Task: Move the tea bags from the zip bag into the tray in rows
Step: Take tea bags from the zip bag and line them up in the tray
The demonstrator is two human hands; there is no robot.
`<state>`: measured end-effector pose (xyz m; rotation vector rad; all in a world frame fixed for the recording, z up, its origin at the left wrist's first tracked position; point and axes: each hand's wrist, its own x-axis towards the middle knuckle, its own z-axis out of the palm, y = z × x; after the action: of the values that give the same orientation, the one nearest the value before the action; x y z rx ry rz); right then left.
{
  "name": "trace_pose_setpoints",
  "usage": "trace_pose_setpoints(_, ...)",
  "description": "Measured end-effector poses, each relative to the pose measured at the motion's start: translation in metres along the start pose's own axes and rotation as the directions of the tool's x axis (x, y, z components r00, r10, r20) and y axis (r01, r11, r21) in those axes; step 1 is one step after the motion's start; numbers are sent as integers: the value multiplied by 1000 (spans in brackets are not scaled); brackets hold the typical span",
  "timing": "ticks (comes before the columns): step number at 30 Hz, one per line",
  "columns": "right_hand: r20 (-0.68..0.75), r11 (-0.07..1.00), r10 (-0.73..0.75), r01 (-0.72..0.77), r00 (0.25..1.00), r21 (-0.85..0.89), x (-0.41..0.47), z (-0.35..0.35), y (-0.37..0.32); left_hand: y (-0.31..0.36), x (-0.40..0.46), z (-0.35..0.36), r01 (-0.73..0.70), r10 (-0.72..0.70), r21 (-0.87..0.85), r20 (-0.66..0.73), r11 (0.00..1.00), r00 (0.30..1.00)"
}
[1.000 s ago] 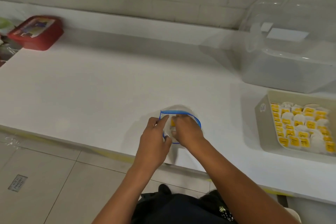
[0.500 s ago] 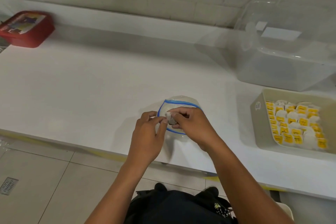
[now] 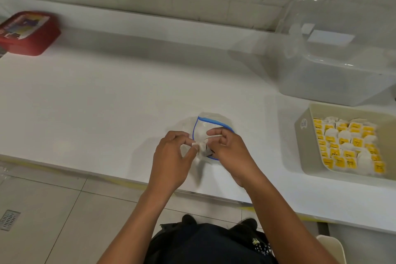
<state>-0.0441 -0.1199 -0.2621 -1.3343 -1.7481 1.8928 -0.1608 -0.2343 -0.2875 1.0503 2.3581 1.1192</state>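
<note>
I see both hands pinching one tea bag (image 3: 201,147) over the zip bag (image 3: 211,127); tray (image 3: 304,135) lies well right, nearer right hand (image 3: 230,149) vs left hand (image 3: 173,156).

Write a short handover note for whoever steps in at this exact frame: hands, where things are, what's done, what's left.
Left hand: pinches a white tea bag at the mouth of the zip bag.
Right hand: fingers curled on the same tea bag from the other side.
Zip bag: on the white counter near its front edge, blue-rimmed mouth open; what remains inside cannot be told.
Tray: to the right on the counter, already holding many yellow-tagged tea bags in rows.
Left: carry this tea bag to the tray, then check the zip bag.
</note>
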Motion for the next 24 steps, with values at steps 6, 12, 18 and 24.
trace_pose_setpoints(6, 64, 557, -150, 138, 987, -819, 29, 6, -14, 3, -4, 1, -164, 146, 252, 92, 954, 985)
trace_pose_setpoints(12, 104, 164, 161, 78, 981, -983, 39, 18, -16, 0, -3, 5, -182, 150, 266, 135, 947, 979)
trace_pose_setpoints(18, -1, 302, 234, -74, 972, -950, 36, 17, -16, 1, -5, 5, -220, 178, 270, 173, 937, 969)
trace_pose_setpoints(24, 87, 307, 217, 17, 972, -952, 12, 14, -48, 5, -1, 5, -164, 143, 261, 98, 951, 985)
